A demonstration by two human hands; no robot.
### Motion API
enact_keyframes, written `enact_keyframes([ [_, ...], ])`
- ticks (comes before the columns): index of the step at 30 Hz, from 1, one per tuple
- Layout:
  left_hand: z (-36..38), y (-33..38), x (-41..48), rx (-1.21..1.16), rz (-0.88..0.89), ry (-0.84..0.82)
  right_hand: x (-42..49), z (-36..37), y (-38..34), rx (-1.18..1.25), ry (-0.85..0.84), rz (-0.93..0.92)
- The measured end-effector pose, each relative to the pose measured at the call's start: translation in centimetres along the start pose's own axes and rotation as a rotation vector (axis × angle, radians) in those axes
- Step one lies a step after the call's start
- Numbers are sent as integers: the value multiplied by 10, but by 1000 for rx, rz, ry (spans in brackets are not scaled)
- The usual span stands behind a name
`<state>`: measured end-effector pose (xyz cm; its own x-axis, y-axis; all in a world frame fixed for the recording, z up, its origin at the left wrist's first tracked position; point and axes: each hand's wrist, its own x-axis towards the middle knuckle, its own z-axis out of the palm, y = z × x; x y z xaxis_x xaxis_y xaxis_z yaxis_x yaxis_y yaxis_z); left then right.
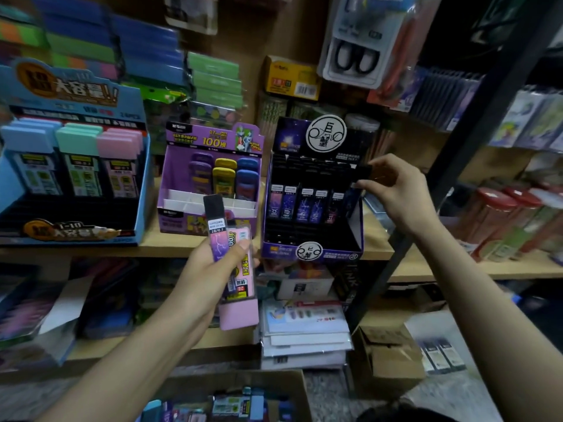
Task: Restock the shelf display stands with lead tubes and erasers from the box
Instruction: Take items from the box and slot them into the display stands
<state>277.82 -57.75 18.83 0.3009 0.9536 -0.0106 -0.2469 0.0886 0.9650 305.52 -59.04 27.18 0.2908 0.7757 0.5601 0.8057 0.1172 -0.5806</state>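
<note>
Now right hand pinches a dark lead tube at the purple stand, while left hand clamps two stacked packs that could slip if its thumb loosens

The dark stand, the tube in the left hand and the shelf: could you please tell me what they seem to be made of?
The dark stand is probably printed cardboard: flat folded panels with a slight sheen. The tube in the left hand is likely plastic, with a matt black cap and a glossy printed label. The shelf looks like pale wood or laminate board with a plain matt edge.
</note>
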Motion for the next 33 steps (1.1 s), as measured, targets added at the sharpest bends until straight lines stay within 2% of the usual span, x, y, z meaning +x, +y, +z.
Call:
enact_keyframes([
  [11,-1,-6,4,28,-35,41,1,1,24,95,-116,5],
  [16,-1,-6,3,19,-43,41,-1,13,30,34,-115,33],
  [23,-8,0,0,15,-27,27,1,19,25,-186,-79,30],
  [29,-18,8,-6,13,-19,23,-1,10,-2,-281,-30,17],
  [31,-22,11,-8,16,-27,7,-5,9,-25,-231,41,-8],
  [33,-25,13,-11,43,-36,-23,-15,17,-55,-92,8,-4],
])
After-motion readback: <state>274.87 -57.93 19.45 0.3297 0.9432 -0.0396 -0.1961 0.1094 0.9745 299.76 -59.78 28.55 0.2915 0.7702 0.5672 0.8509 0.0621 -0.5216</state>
